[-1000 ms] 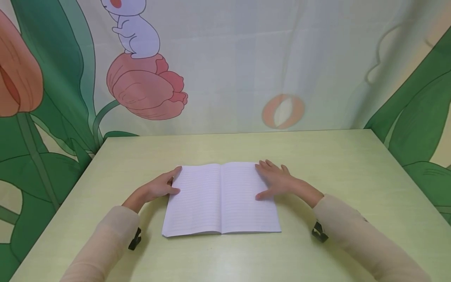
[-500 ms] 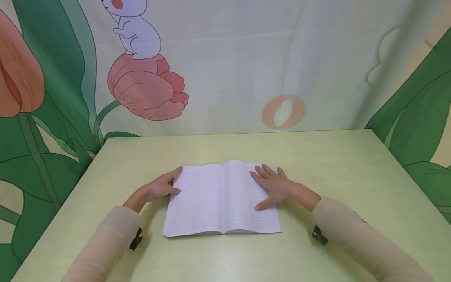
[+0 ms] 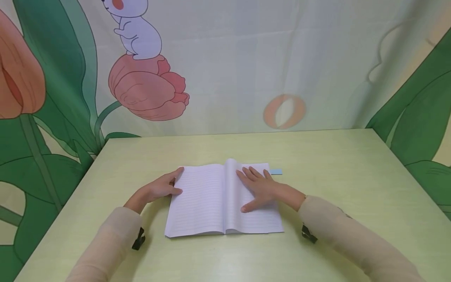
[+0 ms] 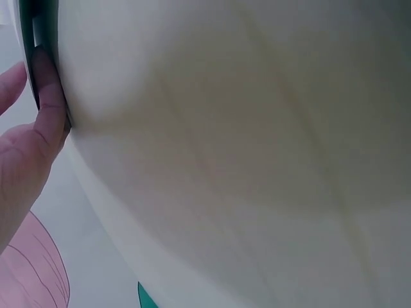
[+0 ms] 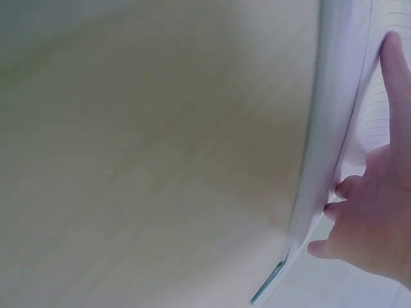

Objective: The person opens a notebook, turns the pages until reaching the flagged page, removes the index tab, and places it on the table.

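An open lined notebook (image 3: 199, 207) lies on the table, its right-hand page bulging up into a fold beside the spine. My left hand (image 3: 163, 185) grips the notebook's left edge, thumb on top of the page. In the left wrist view, a finger of my left hand (image 4: 29, 144) reaches in between layers at that edge. Spread over the right page, my right hand (image 3: 258, 190) presses with extended fingers. A light-blue tab (image 3: 276, 172) sticks out past the top of the right edge; the right wrist view shows this tab (image 5: 268, 282) too.
The pale yellow-green table (image 3: 317, 156) reaches back to a curtain (image 3: 225, 78) printed with flowers and a white animal. Black bands (image 3: 138, 239) hang below both sleeves.
My right hand has slid left across the right page, pushing it into a narrower fold by the spine. The blue tab has come into view. My left hand keeps its place.
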`<state>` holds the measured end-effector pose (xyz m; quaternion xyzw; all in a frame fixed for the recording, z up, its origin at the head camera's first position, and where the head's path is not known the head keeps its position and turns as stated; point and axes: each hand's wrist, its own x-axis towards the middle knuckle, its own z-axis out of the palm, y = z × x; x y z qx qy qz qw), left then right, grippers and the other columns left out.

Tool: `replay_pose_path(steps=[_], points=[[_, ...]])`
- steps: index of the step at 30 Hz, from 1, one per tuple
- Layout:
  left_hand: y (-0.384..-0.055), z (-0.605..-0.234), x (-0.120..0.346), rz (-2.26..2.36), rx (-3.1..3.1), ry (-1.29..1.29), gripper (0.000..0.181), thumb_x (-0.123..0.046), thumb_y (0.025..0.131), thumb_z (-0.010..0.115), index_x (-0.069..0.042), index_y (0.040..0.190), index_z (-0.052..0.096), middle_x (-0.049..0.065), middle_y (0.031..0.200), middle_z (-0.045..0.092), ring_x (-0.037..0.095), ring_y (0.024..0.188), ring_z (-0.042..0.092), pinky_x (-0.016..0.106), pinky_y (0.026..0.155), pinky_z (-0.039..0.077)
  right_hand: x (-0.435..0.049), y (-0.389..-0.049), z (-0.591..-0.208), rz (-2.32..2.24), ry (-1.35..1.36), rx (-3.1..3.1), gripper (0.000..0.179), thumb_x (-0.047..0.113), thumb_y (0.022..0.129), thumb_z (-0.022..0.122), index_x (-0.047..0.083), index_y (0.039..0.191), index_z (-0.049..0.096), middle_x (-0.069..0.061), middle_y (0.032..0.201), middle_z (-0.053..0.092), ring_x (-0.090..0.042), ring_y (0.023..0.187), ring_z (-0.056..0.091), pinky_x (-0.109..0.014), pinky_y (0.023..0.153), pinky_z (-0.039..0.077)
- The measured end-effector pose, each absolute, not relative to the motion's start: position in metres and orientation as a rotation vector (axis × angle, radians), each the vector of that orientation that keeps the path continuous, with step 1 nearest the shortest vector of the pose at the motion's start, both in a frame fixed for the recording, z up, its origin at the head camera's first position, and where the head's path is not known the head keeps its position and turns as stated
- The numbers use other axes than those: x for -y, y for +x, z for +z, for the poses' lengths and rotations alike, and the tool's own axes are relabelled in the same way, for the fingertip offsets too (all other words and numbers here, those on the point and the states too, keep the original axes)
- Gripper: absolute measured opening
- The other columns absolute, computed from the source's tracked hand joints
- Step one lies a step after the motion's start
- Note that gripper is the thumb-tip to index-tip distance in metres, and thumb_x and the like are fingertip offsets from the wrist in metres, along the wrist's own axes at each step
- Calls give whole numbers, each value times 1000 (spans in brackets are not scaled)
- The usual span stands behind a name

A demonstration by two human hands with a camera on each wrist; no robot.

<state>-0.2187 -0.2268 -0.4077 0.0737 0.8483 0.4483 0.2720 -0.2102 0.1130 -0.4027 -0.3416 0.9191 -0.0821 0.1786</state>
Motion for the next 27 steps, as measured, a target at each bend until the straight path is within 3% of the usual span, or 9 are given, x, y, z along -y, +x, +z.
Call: replay_pose_path(steps=[10, 13, 19, 24, 27], points=[[-217, -402, 229, 1280, -2208, 135, 64, -23, 95, 49, -7, 146, 13, 22, 146, 13, 30, 110, 39, 38, 85, 43, -73, -215, -403, -466, -991, -2507, 109, 66, 76, 55, 14, 146, -10, -7, 152, -3, -26, 137, -4, -60, 101, 5], [-217, -399, 230, 1336, -2178, 126, 60, -28, 97, 43, -4, 145, 16, 24, 142, 19, 29, 108, 41, 39, 85, 43, -59, -213, -401, -532, -1022, -2463, 105, 62, 78, 55, 14, 146, -10, -6, 152, -4, -24, 137, -3, -60, 101, 6], [-217, -393, 229, 1393, -2159, 143, 58, -32, 99, 36, -2, 145, 16, 22, 145, 20, 34, 119, 37, 46, 93, 37, -40, -202, -399, -609, -1112, -2373, 96, 55, 83, 54, 15, 147, -6, -5, 152, -3, -22, 137, -5, -58, 102, 7], [-218, -389, 228, 1419, -2154, 143, 65, -40, 97, 36, -2, 145, 14, 21, 141, 29, 32, 114, 44, 44, 91, 40, -32, -190, -395, -664, -1186, -2276, 88, 48, 85, 56, 16, 148, 3, -3, 152, 4, -18, 138, -1, -53, 104, 10], [-218, -386, 227, 1447, -2152, 158, 65, -31, 97, 43, -2, 145, 11, 22, 139, 31, 29, 108, 48, 41, 88, 43, -32, -185, -393, -656, -1243, -2236, 81, 45, 87, 55, 15, 148, 11, -2, 152, 10, -14, 137, 3, -49, 106, 10]])
